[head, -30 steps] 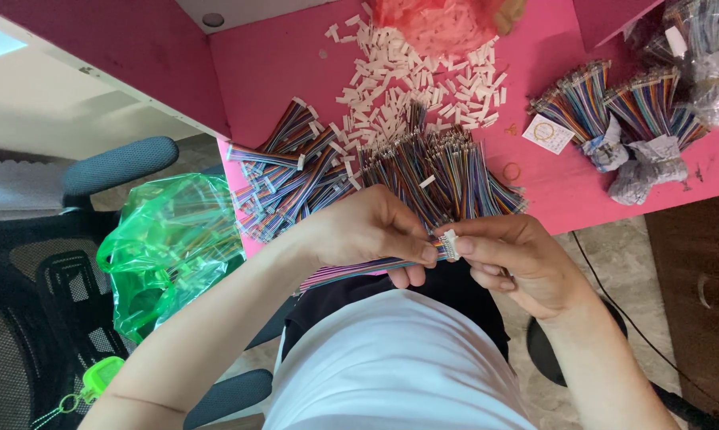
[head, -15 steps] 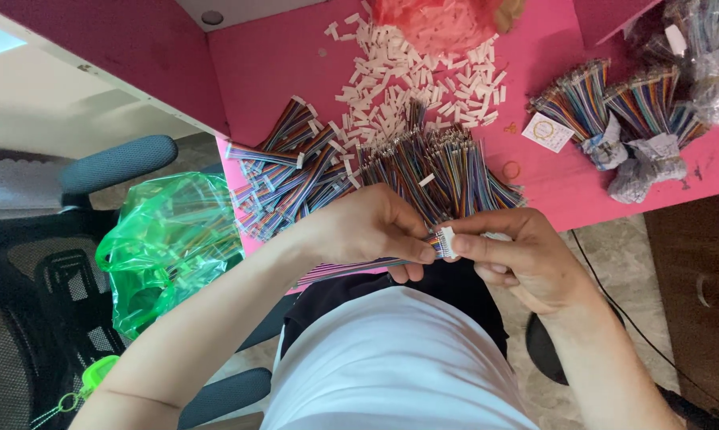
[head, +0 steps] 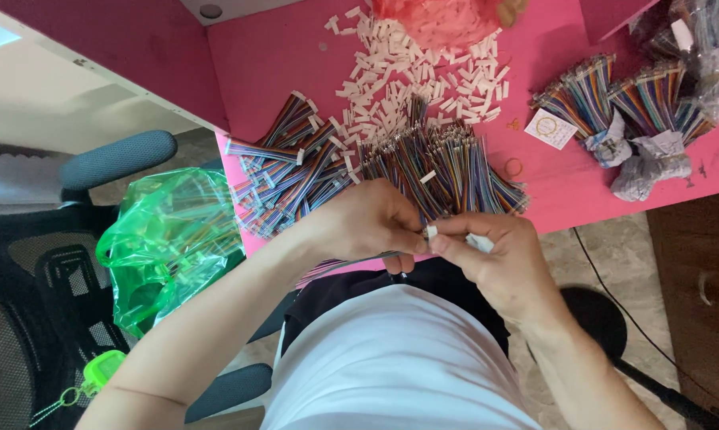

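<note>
- The left hand (head: 367, 223) is curled narrow, pinching a thin flat strip of multicoloured wires (head: 336, 267) that trails back under the wrist toward the person's lap; holding it near the end keeps the loose tips stiff and aimed.
- The right hand (head: 495, 259) is closed on a small white connector housing (head: 432, 232), thumb and forefinger meeting the left fingertips, so the two parts sit end to end at the table edge.
- Whether the wire tips are already seated in the housing is hard to tell; the fingers cover the joint.
- On the pink table (head: 280, 56), just beyond the hands, lies a fanned pile of loose wires (head: 439, 167), with a scatter of white housings (head: 407, 72) behind it, both within easy reach.
- Finished-looking bundles (head: 284, 167) lie to the left, above a green plastic bag (head: 168, 239) hanging beside the chair.
</note>
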